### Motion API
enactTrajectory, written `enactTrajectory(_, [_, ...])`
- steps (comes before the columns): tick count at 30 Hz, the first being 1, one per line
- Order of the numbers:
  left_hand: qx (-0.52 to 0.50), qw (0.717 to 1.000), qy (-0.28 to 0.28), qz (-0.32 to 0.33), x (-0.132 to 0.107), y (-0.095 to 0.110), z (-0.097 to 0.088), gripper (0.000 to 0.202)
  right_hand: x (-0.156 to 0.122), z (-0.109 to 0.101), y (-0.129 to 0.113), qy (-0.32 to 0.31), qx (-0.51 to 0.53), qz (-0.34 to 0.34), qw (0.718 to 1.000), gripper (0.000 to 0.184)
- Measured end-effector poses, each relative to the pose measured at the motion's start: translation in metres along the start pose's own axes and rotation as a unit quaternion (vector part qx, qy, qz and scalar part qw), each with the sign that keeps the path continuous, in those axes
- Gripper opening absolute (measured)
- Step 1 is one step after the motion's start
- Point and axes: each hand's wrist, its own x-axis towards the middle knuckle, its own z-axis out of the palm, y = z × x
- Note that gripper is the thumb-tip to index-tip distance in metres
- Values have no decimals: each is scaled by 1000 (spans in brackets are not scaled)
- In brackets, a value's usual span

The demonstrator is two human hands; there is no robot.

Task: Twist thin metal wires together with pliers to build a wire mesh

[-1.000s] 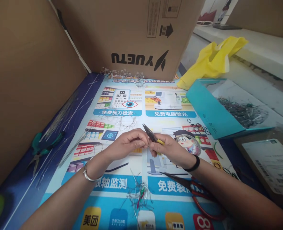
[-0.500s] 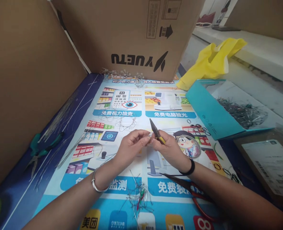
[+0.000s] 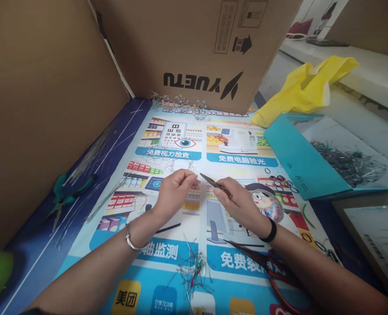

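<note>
right hand point(image 3: 241, 205): closed around pliers point(image 3: 211, 180), held above the poster point(image 3: 141, 273).
left hand point(image 3: 176, 192): fingertips pinched together just beside the pliers' tip; contents too small to tell.
wire bundle point(image 3: 196, 267): on the poster, near scissors point(image 3: 258, 259).
blue box point(image 3: 291, 153): at right, holding wire pieces point(image 3: 348, 165).

an upside-down "yuetu" point(image 3: 203, 84) and a black arrow point(image 3: 242, 44) mark the tall brown cardboard box point(image 3: 181, 39); before it, the blue-and-white poster point(image 3: 203, 214) reads "免费视力检查", "免费电脑验光" and, on a yellow square point(image 3: 127, 296) farthest from the box, "美团".
</note>
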Motion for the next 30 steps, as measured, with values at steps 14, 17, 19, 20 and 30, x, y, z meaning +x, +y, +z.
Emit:
enactTrajectory(14, [-6,999,29,-19,6,-10,0,16,0,0,-2,68,-342,-138,927,29])
enactTrajectory(17, [-5,999,34,-32,6,-11,2,16,-1,-1,-7,67,-384,-143,910,26])
enactTrajectory(19, [2,998,39,-41,6,-12,3,16,-2,-3,-10,68,-405,-147,900,24])
enactTrajectory(20, [7,998,42,-44,7,-12,4,16,-2,-4,-12,69,-413,-149,896,24])
enactTrajectory(30, [81,995,38,-49,5,-14,6,16,-5,-3,-18,57,-443,-139,884,16])
